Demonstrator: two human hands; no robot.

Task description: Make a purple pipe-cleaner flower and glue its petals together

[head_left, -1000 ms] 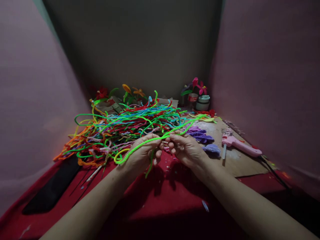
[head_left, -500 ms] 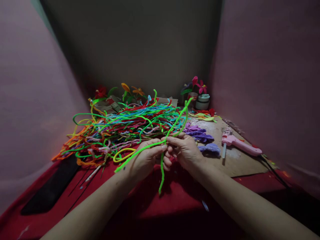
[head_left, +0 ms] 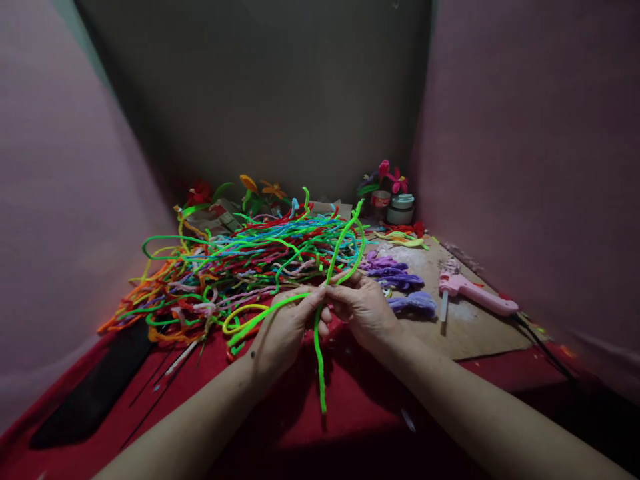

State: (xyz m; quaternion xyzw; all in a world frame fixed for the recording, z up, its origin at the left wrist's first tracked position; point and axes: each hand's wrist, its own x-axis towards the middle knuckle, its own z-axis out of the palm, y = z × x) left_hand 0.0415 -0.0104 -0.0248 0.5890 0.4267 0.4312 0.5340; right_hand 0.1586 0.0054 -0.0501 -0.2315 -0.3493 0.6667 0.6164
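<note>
Bright green pipe cleaners (head_left: 321,367) cross at my fingertips, in the middle of the head view. My left hand (head_left: 295,317) is closed in a pinch on them, and one strand runs back over its thumb to the left. Close against it, my right hand (head_left: 363,303) also pinches the crossing with thumb and forefinger. Two green ends stick up and away above the fingers, and one hangs toward me. How the strands join is hidden by the fingertips. Behind my hands lies a big heap of coloured pipe cleaners (head_left: 250,257).
On the right, a pink glue gun (head_left: 483,297) rests on a board (head_left: 465,340) beside purple fuzzy pieces (head_left: 400,277). A dark flat object (head_left: 85,393) lies at left on the red cloth (head_left: 280,433). Pipe-cleaner flowers (head_left: 395,180) and a lidded jar (head_left: 401,210) stand at the back.
The hanging green end has swung a little and shows longer below my fingers. Both hands keep their pinch at the crossing. The whole view has shifted slightly.
</note>
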